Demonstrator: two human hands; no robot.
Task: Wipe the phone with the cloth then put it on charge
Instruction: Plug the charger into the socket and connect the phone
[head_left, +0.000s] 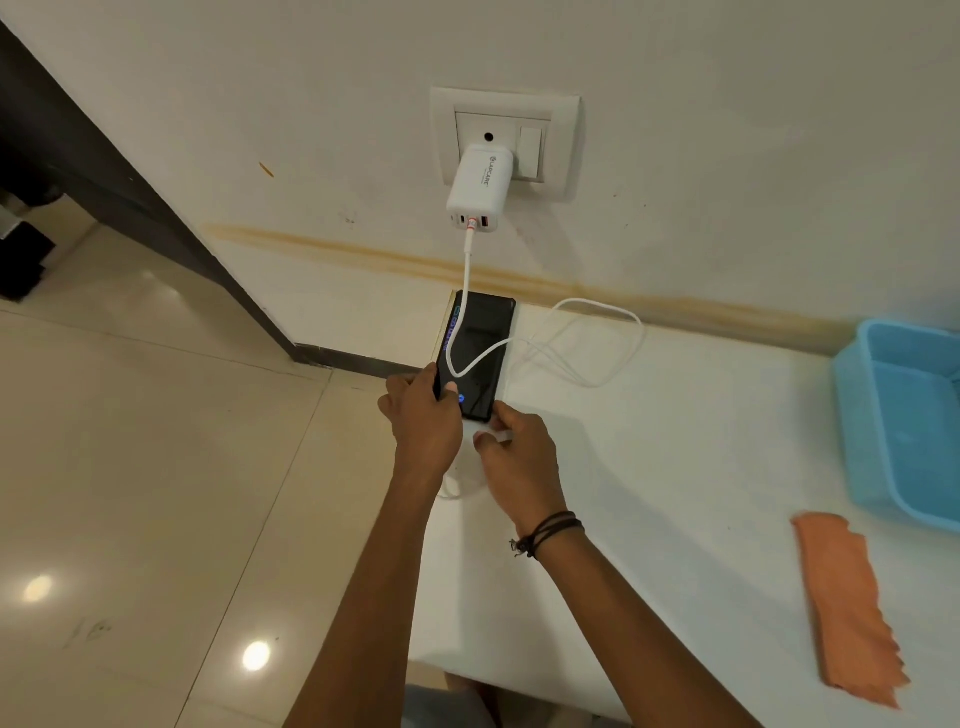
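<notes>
A black phone (480, 343) lies at the left end of the white table (675, 467), near the wall, with a small blue light on its screen. My left hand (423, 415) grips the phone's near left corner, thumb on the screen. My right hand (511, 452) pinches the white plug end of the charging cable at the phone's near edge. The white cable (587, 332) loops over the phone and table up to a white charger (478, 189) plugged into the wall socket (506, 135). The orange cloth (847, 608) lies flat on the table at the right, away from both hands.
A light blue plastic tub (904, 415) stands on the table at the far right by the wall. Left of the table is a beige tiled floor (156, 467) and a dark door frame (130, 197).
</notes>
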